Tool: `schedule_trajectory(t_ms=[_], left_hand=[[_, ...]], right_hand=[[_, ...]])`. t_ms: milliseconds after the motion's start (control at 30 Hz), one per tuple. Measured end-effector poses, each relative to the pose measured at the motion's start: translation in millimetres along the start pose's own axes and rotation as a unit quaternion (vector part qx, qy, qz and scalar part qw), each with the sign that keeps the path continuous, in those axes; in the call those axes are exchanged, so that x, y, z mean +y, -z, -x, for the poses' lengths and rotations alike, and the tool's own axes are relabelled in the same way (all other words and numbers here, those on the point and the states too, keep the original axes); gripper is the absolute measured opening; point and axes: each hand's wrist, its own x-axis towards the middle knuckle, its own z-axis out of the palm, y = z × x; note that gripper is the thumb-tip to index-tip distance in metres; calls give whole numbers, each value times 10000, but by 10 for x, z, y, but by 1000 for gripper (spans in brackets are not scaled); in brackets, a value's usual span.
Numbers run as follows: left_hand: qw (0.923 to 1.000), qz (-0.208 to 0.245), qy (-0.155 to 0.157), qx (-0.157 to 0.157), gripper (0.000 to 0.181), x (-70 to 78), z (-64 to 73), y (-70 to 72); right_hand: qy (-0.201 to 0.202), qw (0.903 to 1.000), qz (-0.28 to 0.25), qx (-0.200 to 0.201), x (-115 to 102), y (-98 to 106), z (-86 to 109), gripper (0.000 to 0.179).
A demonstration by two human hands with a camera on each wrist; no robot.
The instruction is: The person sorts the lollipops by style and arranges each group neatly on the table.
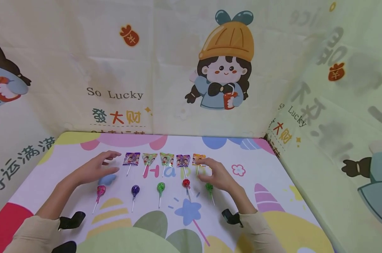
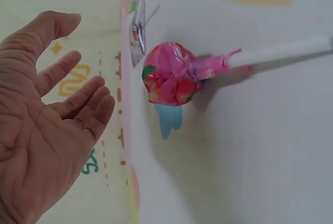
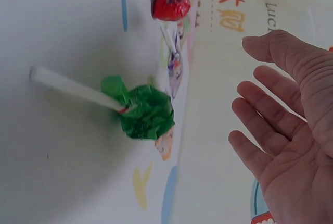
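Two rows of wrapped lollipops lie on the patterned table. In the near row are a pink lollipop [image 1: 101,190], a purple one [image 1: 135,190], a green one [image 1: 160,187], a red one [image 1: 186,183] and another green lollipop [image 1: 209,187]. Behind them is a row of flat-packed lollipops, from a purple packet [image 1: 131,159] to an orange packet [image 1: 198,159]. My left hand [image 1: 94,168] hovers above the pink lollipop with fingers loosely extended, holding nothing. My right hand [image 1: 218,174] is over the right-hand green lollipop, its relaxed fingers overlapping the orange packet in the head view. The right wrist view shows its palm empty.
The table [image 1: 222,225] carries printed stars, hills and letters. Cloth walls [image 1: 172,70] with cartoon prints rise behind it and at both sides. Black wrist camera mounts [image 1: 72,220] sit at the sleeves, low over the table.
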Motion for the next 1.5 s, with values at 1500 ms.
schedule_trajectory(t_ms=[1500], left_hand=[[9974, 201, 387, 576, 61, -130, 785, -271]], right_hand=[[536, 9971, -432, -325, -741, -701, -356, 37]])
